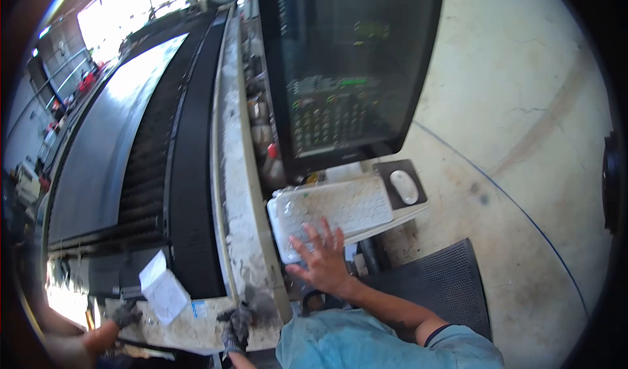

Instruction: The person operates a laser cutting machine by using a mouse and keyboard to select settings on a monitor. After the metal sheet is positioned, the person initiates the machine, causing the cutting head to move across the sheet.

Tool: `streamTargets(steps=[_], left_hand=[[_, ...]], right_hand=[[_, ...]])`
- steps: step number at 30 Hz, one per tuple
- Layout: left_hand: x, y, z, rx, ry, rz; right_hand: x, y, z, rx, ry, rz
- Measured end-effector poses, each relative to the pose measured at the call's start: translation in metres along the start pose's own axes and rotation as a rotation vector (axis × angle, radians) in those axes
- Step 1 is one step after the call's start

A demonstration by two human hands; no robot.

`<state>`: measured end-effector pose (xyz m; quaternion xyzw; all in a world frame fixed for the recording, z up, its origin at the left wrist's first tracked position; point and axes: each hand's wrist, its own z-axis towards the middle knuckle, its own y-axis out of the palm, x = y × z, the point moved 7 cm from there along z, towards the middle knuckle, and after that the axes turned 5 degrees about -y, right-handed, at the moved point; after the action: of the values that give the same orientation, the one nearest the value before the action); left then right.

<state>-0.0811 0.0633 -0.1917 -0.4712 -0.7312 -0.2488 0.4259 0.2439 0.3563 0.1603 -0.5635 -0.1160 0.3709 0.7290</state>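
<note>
My bare right hand (320,258) is spread over the lower left part of a white keyboard (333,209), its fingers apart and holding nothing. Below and to the left, my left hand (237,330) wears a grey glove at the edge of the pale machine frame (245,238). Its fingers look closed around something dark that is too unclear to name. Above the keyboard stands a large dark monitor (353,61) with a green and grey display. A white mouse (404,186) lies on a dark pad to the keyboard's right.
A co-worker's gloved hand (127,313) rests at lower left, beside creased white papers (167,294). A metal sheet (111,133) lies on the slatted machine bed (147,173). At right are a perforated black chair (438,284) and a blue cable (510,199) on the floor.
</note>
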Motion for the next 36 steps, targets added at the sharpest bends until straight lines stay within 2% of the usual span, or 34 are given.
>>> streamTargets(steps=[1,3,4,10,14,18,21,22,23,24,25,27,29,36], left_hand=[[0.005,0.003,0.005,0.062,0.076,0.283],[-0.035,-0.001,0.026,-0.05,-0.11,-0.557],[-0.036,-0.001,0.027,-0.063,-0.149,-0.631],[-0.021,-0.001,0.029,-0.047,-0.097,-0.137],[-0.014,-0.007,0.022,0.002,0.007,0.428],[-0.019,-0.006,0.02,-0.014,0.202,1.015],[-0.03,0.002,0.018,-0.096,0.39,1.278],[-0.028,0.008,0.018,-0.176,0.546,1.177],[-0.033,0.011,0.019,-0.104,0.441,1.61],[-0.035,0.016,0.017,-0.073,0.359,2.177],[-0.037,0.02,0.012,-0.15,0.286,2.617],[-0.03,0.027,-0.001,-0.134,0.336,2.4],[-0.022,0.03,-0.006,-0.129,0.385,2.309],[-0.018,0.032,-0.01,-0.129,0.454,2.25]], right_hand=[[0.002,-0.003,0.001,0.024,0.015,-0.03],[0.0,-0.005,0.002,0.042,-0.019,-0.012],[0.0,-0.005,0.002,0.032,-0.019,-0.01],[0.003,0.001,0.001,-0.023,-0.001,0.019],[0.003,0.002,0.0,0.003,-0.003,0.03],[0.003,-0.002,0.001,-0.003,-0.002,0.026],[0.004,0.001,0.0,-0.041,0.007,0.027],[0.004,0.002,0.0,-0.046,0.006,0.024],[0.004,0.002,0.0,-0.043,0.006,0.025],[0.004,0.004,-0.001,-0.04,0.006,0.031],[0.004,0.004,-0.001,-0.036,0.007,0.037],[0.003,0.003,-0.002,-0.036,0.004,0.029],[0.003,0.003,-0.002,-0.037,0.002,0.021],[0.004,0.006,-0.002,-0.03,0.011,0.025]])
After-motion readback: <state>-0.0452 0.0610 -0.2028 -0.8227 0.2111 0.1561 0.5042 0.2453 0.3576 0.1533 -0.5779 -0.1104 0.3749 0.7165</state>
